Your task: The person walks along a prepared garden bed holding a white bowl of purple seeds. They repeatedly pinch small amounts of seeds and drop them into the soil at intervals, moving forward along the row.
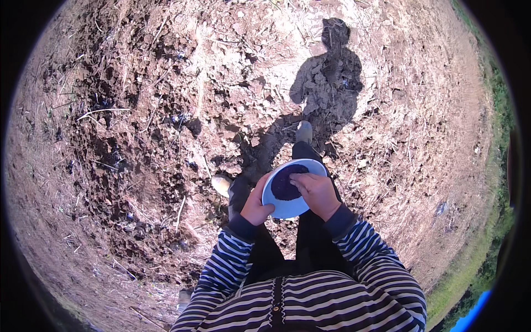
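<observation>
A light-blue bowl [286, 209] is held in front of my body, tilted a little, with a heap of small dark grains, perhaps seeds, [284, 189] in it. My left hand [258, 203] grips the bowl's left side, the thumb over the rim. Over the bowl's right side reaches my right hand [316, 191], its bent fingertips at the dark grains. Whether any grains are pinched between those fingertips cannot be told.
Rough, cloddy soil [166, 145] with dry stalks surrounds my feet. One shoe [304, 132] is ahead of the bowl, the other [222, 185] to its left. My shadow [332, 79] falls ahead. Green grass [460, 274] and bushes border the field at the right.
</observation>
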The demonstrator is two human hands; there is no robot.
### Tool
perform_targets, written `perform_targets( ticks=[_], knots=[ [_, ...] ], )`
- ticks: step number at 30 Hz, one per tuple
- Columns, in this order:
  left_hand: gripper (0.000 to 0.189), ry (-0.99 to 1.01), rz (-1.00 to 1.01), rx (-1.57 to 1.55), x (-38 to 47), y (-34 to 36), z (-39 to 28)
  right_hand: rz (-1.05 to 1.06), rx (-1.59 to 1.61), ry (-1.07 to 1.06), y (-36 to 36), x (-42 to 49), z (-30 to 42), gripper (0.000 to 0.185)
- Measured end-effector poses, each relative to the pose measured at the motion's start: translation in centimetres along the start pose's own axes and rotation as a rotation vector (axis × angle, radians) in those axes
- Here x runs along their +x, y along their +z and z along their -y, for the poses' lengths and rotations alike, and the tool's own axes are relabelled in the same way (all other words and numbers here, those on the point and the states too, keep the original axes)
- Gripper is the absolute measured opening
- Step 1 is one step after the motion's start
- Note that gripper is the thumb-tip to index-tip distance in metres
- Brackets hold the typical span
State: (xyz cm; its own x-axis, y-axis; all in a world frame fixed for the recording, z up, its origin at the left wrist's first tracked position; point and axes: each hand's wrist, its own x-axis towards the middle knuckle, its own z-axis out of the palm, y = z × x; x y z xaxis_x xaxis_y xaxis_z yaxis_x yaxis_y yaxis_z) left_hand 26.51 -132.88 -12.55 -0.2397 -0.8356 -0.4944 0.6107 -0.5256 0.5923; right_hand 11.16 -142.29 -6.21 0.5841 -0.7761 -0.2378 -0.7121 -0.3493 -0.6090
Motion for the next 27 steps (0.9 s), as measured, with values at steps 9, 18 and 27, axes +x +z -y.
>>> perform_targets(
  ticks=[9,18,27],
  knots=[
    [0.079,0.006,-0.191,-0.091,8.2,0.2,-3.5,-0.229,0.683,0.312,-9.4,16.9,-10.2,0.015],
    [0.049,-0.045,-0.579,-0.155,19.9,5.7,-7.2,-0.216,0.626,0.115,-11.3,33.8,-25.8,0.018],
    [0.049,-0.028,-0.593,-0.214,27.1,12.6,-13.8,-0.160,0.946,0.376,-20.6,34.1,-30.5,0.017]
  ],
)
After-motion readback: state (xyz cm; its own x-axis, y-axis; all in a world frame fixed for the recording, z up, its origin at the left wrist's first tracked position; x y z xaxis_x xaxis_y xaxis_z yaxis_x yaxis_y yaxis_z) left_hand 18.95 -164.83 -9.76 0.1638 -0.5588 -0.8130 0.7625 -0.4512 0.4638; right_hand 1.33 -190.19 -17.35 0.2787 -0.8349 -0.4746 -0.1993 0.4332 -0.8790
